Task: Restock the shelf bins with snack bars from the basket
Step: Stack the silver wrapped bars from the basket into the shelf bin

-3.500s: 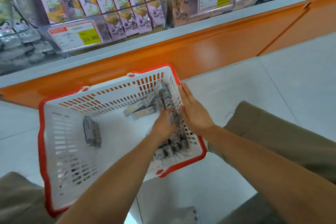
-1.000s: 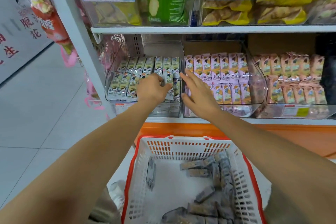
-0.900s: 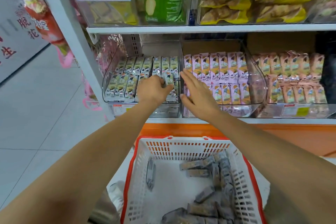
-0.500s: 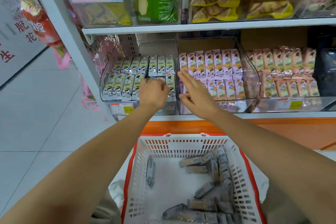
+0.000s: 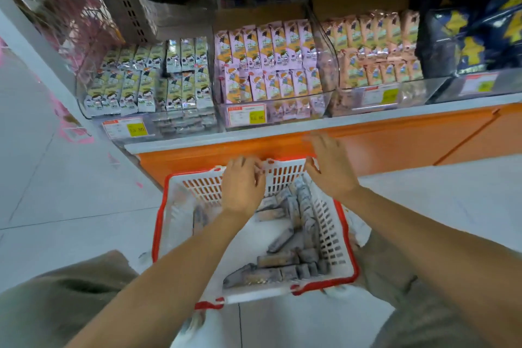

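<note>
Now, yellow price tags (image 5: 255,116) on the clear shelf bins (image 5: 329,70) read 15.80, packet print too blurred, my left hand (image 5: 243,186) loosely curled over the basket (image 5: 327,223) far rim, holding nothing, my right hand (image 5: 329,167) spread, empty, snack bars (image 5: 278,260) heaped in the basket's right side.

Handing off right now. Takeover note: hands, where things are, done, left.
Left hand: open, empty, over the far rim of the basket.
Right hand: open, empty, above its far right corner.
Basket sits on the floor below the shelf; grey snack bars lie piled along its right side.
Done: left bin holds rows of bars, looks well stocked.
Left: many bars in the basket to shelve.
</note>
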The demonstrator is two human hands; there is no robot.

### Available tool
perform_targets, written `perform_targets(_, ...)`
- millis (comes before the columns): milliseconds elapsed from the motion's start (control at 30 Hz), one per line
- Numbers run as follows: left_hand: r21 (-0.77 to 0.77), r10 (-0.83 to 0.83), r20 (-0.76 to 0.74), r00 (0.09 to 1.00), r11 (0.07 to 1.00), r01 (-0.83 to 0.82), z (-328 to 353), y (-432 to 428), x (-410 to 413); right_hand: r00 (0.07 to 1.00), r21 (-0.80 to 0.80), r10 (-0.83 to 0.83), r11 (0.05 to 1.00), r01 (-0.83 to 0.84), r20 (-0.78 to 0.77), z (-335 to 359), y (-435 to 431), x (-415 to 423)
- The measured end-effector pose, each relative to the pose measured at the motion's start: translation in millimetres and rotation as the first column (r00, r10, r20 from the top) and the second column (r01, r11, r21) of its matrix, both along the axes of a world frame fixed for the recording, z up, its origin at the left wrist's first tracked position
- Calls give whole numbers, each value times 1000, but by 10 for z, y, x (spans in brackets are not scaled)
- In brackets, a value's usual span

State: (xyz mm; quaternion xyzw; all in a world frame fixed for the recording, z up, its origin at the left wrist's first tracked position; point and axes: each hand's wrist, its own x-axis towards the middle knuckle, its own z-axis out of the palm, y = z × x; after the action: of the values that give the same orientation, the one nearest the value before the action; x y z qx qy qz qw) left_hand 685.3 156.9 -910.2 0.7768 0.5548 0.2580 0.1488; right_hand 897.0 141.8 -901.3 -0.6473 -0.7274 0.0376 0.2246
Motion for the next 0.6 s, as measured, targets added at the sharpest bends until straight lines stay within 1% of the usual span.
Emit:
perform_targets(33, -135, -23, -35, 999, 991, 18, -151, -70, 75, 998, -84, -38, 996, 41, 40, -140, -77, 78)
perform_targets(67, -279, -55, -61, 997, 960, 36, -283, -134, 152, 996, -173, -65, 982, 74, 60, -274, -156, 140)
perform_targets(100, -412, -99, -82, 992, 909, 57, -408, -200, 228, 994, -263, -83, 960, 98, 67, -399, -235, 190)
perform_targets(133, -519, -141, -91, 986, 852, 74, -515, -266, 306, 993, -339, -93, 934, 113, 73, -516, -310, 231)
perform_targets(200, -660, -200, -86, 976, 745, 94, -701, -381, 455, 992, -438, -86, 891, 117, 91, -727, -436, 298)
perform_targets(300, -756, -278, -111, 954, 647, 101, -928, -485, 654, 995, -494, -83, 864, 96, 48, -1021, -570, 373)
perform_targets(400, -831, -296, -136, 946, 553, 54, -1147, -526, 814, 995, -457, -102, 884, 96, 13, -1293, -668, 390)
perform_targets(500, -873, -243, -115, 963, 487, 18, -1291, -533, 973, 993, -383, -112, 920, 90, -37, -1424, -722, 355)
perform_targets(600, -889, -127, -30, 991, 457, 31, -1400, -539, 1122, 989, -324, -112, 943, 75, -98, -1425, -736, 341)
